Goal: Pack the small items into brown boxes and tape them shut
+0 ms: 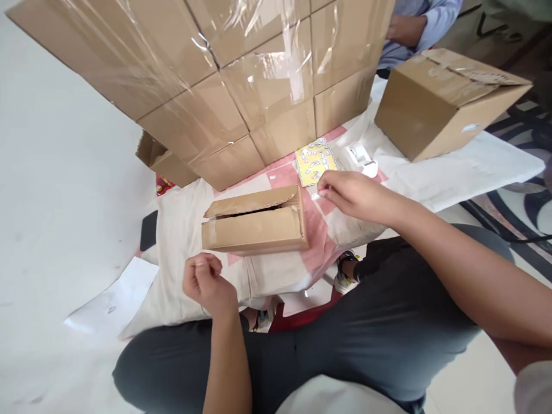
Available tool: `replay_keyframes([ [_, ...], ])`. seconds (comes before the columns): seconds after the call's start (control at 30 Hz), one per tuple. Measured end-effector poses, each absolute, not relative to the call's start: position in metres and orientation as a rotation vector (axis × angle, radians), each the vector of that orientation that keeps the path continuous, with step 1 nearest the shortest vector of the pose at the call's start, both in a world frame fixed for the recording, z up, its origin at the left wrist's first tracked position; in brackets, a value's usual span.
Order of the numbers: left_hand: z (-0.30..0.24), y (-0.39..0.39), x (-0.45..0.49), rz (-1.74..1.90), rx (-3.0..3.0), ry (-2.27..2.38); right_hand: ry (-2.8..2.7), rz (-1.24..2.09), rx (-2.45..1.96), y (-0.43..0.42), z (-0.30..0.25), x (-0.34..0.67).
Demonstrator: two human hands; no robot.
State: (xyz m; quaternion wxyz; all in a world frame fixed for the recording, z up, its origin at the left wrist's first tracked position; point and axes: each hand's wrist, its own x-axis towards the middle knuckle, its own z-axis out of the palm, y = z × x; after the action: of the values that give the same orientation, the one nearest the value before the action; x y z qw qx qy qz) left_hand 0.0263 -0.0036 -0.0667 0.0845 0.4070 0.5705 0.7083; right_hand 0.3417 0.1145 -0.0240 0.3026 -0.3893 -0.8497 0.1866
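A small brown cardboard box (254, 230) lies on the cloth-covered table in front of me, its top flaps meeting with a dark gap along the seam. Just off its near left corner is my left hand (209, 283), fingers curled closed, with nothing visible in them. My right hand (350, 195) is held to the right of the box, thumb and fingers pinched together. Whatever is in that pinch, if anything, is too small to make out. Close by its fingertips are a yellow sheet of small white labels (317, 163) and a white tape dispenser (361, 158).
A tall stack of taped cartons (267, 86) stands at the back. To the right sits a larger carton (448, 103), with another person's hand (405, 30) behind it. At left are an open box (166, 164), a black flat object (149, 230) and a white paper (116, 299).
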Motion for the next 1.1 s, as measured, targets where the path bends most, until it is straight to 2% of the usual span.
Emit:
replay_keyframes([
  [0.13, -0.075, 0.010, 0.012, 2.134, 1.114, 1.725, -2.423, 0.660, -0.934, 0.115, -0.045, 0.343],
  [0.37, -0.105, 0.024, -0.005, 2.067, 1.054, 1.625, -2.478, 0.751, -0.749, 0.116, -0.044, 0.330],
  [0.77, -0.138, 0.032, 0.002, 1.947, 1.069, 1.427, -2.415, 0.482, -1.061, 0.132, -0.055, 0.320],
  [1.1, -0.151, 0.038, -0.006, 1.952, 0.937, 1.513, -2.383, 0.776, -0.752, 0.149, -0.063, 0.318],
])
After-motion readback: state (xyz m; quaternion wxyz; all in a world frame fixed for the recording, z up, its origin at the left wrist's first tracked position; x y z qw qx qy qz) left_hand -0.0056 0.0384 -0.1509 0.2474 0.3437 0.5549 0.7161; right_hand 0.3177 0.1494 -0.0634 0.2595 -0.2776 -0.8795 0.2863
